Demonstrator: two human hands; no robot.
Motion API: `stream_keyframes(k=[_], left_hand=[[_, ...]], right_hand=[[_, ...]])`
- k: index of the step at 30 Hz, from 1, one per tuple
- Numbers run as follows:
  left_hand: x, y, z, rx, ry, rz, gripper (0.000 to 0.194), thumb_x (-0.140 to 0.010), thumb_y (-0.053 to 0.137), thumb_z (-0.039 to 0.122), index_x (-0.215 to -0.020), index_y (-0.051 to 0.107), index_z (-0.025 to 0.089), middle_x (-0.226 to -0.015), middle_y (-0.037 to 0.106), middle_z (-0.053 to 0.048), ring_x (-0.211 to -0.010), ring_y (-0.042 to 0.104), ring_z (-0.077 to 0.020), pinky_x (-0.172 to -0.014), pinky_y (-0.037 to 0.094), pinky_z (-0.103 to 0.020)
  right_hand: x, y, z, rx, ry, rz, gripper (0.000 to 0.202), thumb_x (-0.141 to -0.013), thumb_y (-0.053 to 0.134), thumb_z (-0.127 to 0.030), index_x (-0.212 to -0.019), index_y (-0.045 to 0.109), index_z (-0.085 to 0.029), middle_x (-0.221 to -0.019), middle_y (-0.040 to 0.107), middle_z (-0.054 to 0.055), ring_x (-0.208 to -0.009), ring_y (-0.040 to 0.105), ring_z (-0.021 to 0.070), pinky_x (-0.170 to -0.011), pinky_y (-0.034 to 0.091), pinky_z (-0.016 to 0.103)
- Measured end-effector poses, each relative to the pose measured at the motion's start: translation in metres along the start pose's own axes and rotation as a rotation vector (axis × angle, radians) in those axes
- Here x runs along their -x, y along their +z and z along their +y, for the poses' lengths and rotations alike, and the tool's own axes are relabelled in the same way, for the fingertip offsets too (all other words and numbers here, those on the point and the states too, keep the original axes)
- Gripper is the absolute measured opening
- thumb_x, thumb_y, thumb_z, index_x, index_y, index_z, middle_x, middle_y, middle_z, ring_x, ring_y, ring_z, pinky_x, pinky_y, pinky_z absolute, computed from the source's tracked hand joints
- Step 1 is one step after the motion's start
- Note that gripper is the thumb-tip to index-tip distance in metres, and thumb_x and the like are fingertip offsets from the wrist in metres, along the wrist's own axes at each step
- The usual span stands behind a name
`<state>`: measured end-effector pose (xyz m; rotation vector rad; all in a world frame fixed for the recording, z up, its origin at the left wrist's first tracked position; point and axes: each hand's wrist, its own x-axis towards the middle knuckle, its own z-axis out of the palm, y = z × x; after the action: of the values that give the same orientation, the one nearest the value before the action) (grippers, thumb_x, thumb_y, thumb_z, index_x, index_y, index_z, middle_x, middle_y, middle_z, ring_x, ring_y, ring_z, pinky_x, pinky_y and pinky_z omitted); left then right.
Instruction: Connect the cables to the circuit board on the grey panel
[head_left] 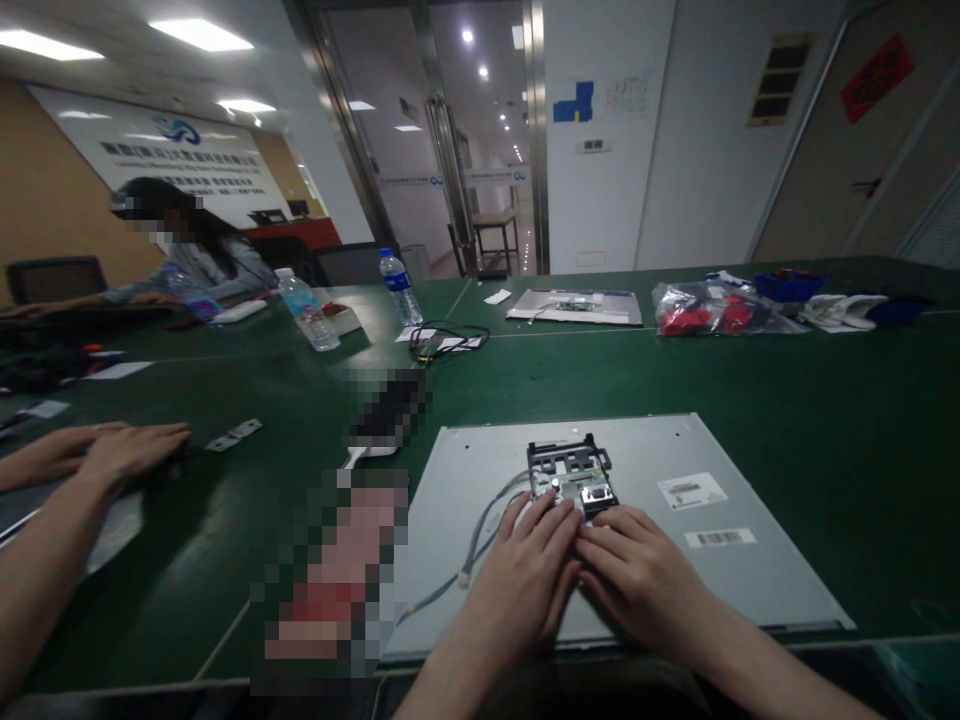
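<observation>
A flat grey display panel point(622, 450) with white labels lies on the table in front of me. On it sits a black plastic bracket point(596, 447) holding a small circuit board point(574, 490) with a metal connector. My left hand point(536, 555) bends its fingers over the board's near left edge, fingertips touching it. Close beside it, my right hand point(641, 560) has its fingers curled against the near right edge. Both thumbs are tucked below, and what they touch is hidden. Grey cables point(480, 535) run from the board's left side across the panel.
Left of the panel lie blurred-out, phone-like items point(390, 405). A co-worker's hands point(127, 455) rest at far left; another person point(199, 240) sits beyond. Bottles point(401, 285), a coiled black cable point(450, 342), a second panel point(574, 306) and bagged red items point(712, 312) stand farther back.
</observation>
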<state>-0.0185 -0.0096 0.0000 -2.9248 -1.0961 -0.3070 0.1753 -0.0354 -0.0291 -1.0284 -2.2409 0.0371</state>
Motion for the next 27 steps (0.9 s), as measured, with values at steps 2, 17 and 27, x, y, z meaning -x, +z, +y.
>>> stream_keyframes(k=[2, 17, 27], left_hand=[[0.0003, 0.0, 0.0004, 0.002, -0.003, 0.005, 0.048, -0.097, 0.049, 0.028, -0.143, 0.041, 0.017, -0.148, 0.048, -0.005, -0.14, 0.038, -0.0274, -0.117, 0.028, -0.052], [-0.0004, -0.0024, 0.0023, 0.02, -0.009, 0.001, 0.048, -0.095, 0.05, 0.024, -0.142, 0.043, 0.017, -0.147, 0.049, -0.005, -0.139, 0.039, -0.0271, -0.118, 0.029, -0.053], [-0.0002, -0.0036, 0.0018, 0.02, 0.008, 0.023, 0.047, -0.096, 0.048, 0.023, -0.142, 0.042, 0.017, -0.146, 0.05, -0.006, -0.138, 0.04, -0.0272, -0.117, 0.03, -0.052]], right_hand=[[-0.0001, -0.0005, -0.0001, 0.004, -0.002, 0.01, 0.018, -0.095, 0.053, -0.019, -0.11, 0.063, -0.015, -0.108, 0.068, 0.007, -0.102, 0.056, 0.0251, -0.094, 0.045, 0.043], [-0.0012, -0.0033, -0.0017, 0.009, 0.028, -0.008, 0.025, -0.092, 0.057, -0.017, -0.116, 0.063, -0.017, -0.114, 0.068, 0.007, -0.105, 0.056, 0.0253, -0.096, 0.045, 0.043], [-0.0017, -0.0049, -0.0019, 0.022, 0.041, -0.037, 0.027, -0.091, 0.057, -0.02, -0.118, 0.062, -0.017, -0.114, 0.068, 0.009, -0.106, 0.058, 0.0241, -0.097, 0.047, 0.043]])
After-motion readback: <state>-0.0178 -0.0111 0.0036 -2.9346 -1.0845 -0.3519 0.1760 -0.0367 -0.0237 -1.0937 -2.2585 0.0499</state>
